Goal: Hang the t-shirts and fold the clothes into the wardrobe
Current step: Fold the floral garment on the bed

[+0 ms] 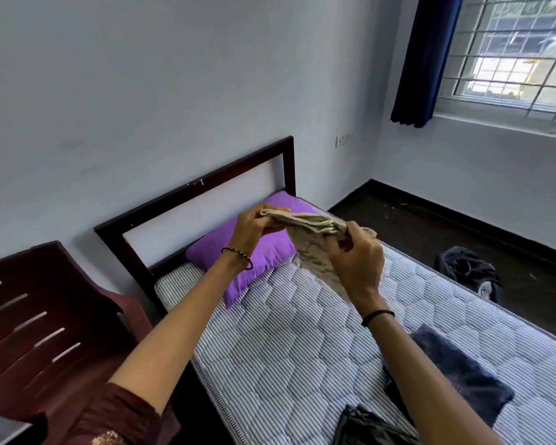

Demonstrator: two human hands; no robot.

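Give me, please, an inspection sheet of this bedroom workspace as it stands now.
Surface: striped mattress on a dark bed frame; purple pillow at the head.
Job's things: beige cloth held up over the bed; blue cloth lying on the mattress; dark garment at the near edge.
Clutter: dark heap on the floor beyond the bed.
Hands: left hand and right hand each grip an end of the beige cloth.
Cables: nothing seen.
Surroundings: maroon chair left of the bed; barred window with blue curtain; wardrobe not in view.
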